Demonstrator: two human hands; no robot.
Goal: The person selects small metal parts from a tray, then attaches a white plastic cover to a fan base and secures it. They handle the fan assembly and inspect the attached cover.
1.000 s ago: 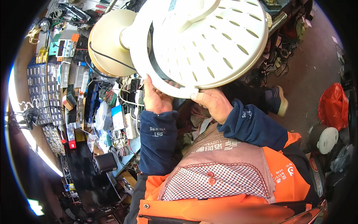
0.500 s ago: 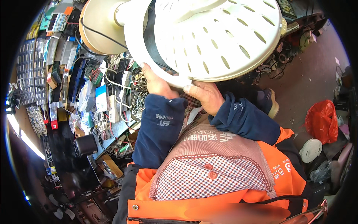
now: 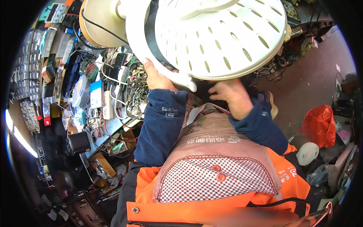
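A round white perforated plastic fan grille (image 3: 219,38) is held up over the cluttered workbench (image 3: 94,94), its rim gripped by the left hand (image 3: 157,77). The right hand (image 3: 231,96) is kept loosely curled beneath it, holding nothing, seemingly for support.

A cluttered repair workshop: a workbench (image 3: 113,126) is heaped with tangled wires (image 3: 134,90), loose parts and small boxes, racks of tiny parts drawers (image 3: 26,109) line the left wall, and a red plastic bag (image 3: 319,125) sits on the bare floor (image 3: 314,83).
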